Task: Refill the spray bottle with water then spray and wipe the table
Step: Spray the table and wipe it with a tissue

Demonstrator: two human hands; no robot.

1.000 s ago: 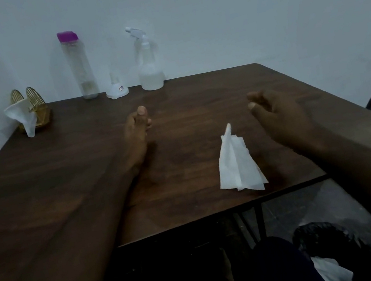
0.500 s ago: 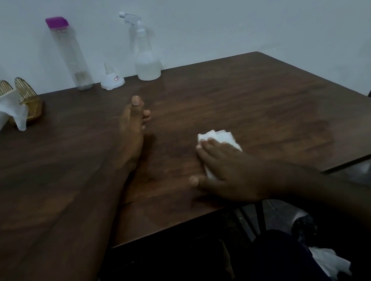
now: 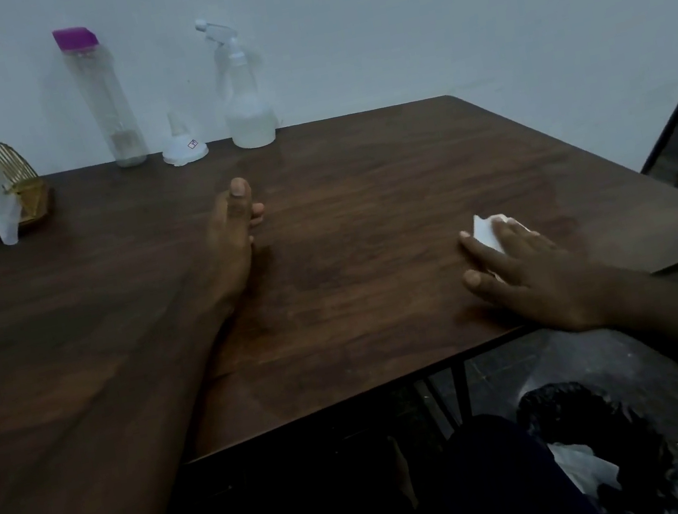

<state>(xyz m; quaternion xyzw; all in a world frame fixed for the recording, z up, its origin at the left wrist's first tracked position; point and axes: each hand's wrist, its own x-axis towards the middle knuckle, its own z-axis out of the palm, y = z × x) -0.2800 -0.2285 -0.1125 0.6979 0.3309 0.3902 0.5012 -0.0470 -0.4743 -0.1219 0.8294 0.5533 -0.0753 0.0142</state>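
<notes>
Right hand [image 3: 529,268] lies flat on the counter [image 3: 361,189] near the front edge. Its fingers [image 3: 486,252] are stretched out, pressing a folded white wipe [image 3: 488,232] to the wood. Only the wipe's far corner shows past them. Below this hand, off the counter: a bin with a black liner [image 3: 598,428]. Left hand [image 3: 233,230] lies farther in and well to the left, resting on its edge with the thumb up and fingers loosely curled, holding nothing. Beyond it, at the wall, the spray bottle [image 3: 247,105] stands upright with its head on and liquid in its lower part. Left of that are an upturned white funnel [image 3: 183,141] and a tall clear bottle with purple cap [image 3: 105,98]. Refill and spraying look done, and wiping is the step in hand. The next move likely calls for keeping the palm's pressure even while sweeping the wipe across, so it does not bunch up or slip from under the fingers.
</notes>
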